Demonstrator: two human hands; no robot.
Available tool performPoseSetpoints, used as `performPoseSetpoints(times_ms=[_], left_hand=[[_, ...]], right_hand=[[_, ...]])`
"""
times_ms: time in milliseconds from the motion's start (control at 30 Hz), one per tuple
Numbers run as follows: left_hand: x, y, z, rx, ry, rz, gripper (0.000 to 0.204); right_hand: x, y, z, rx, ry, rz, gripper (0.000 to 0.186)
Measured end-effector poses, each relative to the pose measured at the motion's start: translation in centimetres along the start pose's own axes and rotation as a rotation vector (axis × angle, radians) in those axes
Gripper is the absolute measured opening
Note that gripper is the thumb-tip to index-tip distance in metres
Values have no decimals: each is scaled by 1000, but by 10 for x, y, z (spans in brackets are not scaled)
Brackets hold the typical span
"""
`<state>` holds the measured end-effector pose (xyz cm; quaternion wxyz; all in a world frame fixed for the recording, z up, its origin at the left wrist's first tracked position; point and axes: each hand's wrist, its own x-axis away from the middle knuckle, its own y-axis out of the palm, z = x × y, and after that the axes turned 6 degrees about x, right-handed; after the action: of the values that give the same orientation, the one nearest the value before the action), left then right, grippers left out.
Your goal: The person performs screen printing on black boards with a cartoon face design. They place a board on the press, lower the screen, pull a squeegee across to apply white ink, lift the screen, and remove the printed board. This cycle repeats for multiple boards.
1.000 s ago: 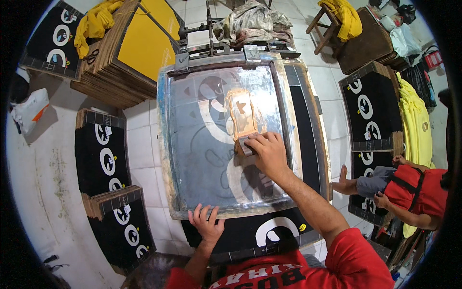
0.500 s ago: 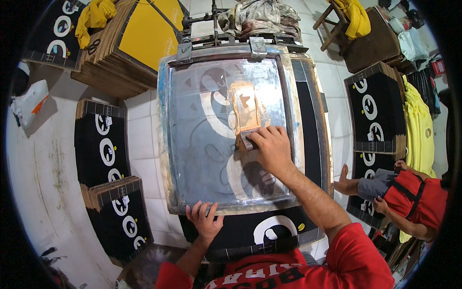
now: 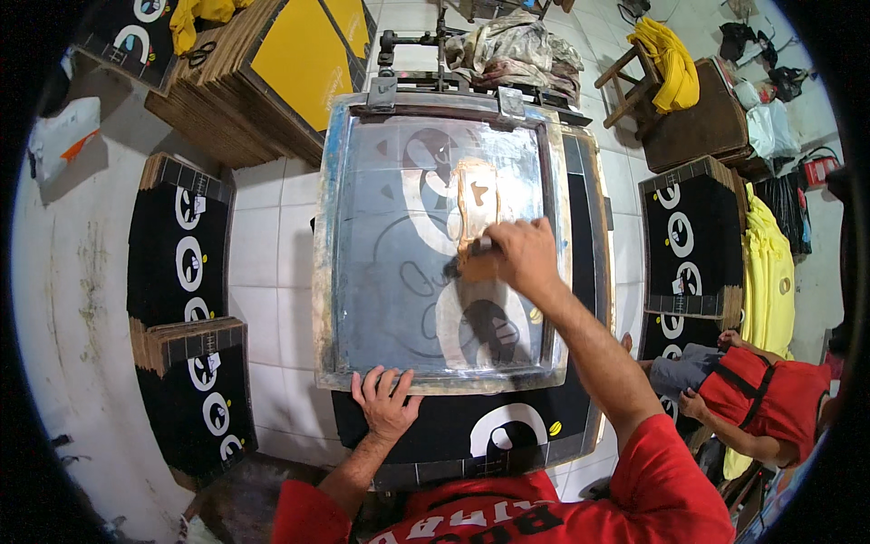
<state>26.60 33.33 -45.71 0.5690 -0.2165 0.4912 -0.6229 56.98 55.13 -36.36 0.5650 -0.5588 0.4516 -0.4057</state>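
A silk-screen frame (image 3: 324, 272) lies over a black printed panel (image 3: 426, 435) whose near part sticks out below it. Through the grey mesh show large white ring shapes. My right hand (image 3: 524, 258) is closed round the top of a small squeegee (image 3: 478, 265), right of the middle of the mesh. Its lower edge is partly in shadow, so contact with the mesh is hard to tell. Beyond it lies a patch of orange-tan ink (image 3: 478, 195). At the frame's near edge my left hand (image 3: 388, 403) rests with fingers spread over the rim.
Metal hinge clamps (image 3: 511, 102) hold the frame's far side. Stacks of black printed panels stand left (image 3: 190, 263) and right (image 3: 680, 236). Yellow panels (image 3: 304, 59) lie far left; yellow cloth (image 3: 675, 77) drapes a stool. At right, another person in a red shirt (image 3: 766, 399) works nearby.
The view has shifted a little, moving the frame rightward in the picture. My right hand stays on the squeegee, its wrist slightly higher. My left hand keeps its place on the near rim.
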Motion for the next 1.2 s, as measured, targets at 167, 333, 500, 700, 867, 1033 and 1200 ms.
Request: performPoseSetpoints(times_ms=[167,333,500,700,867,1033,1200], left_hand=[[-1,-1,1,5,0,-6,55],[-1,-2,1,9,-5,-13,54],[-1,0,1,31,-31,2,52],[-1,-1,1,30,-29,-4,51],[-1,-1,3,44,-53,-4,52],[-2,-2,1,67,-34,-8,49],[-1,-2,0,69,-25,1,48]], right_hand=[[-100,13,45,33,48,35,28],[-109,17,45,-12,64,95,37],[-31,10,13,-84,42,52,22],[-109,22,45,18,78,253,28],[-98,36,39,-64,75,132,26],[-8,14,7,-51,13,-23,27],[-80,12,37,-35,64,18,23]])
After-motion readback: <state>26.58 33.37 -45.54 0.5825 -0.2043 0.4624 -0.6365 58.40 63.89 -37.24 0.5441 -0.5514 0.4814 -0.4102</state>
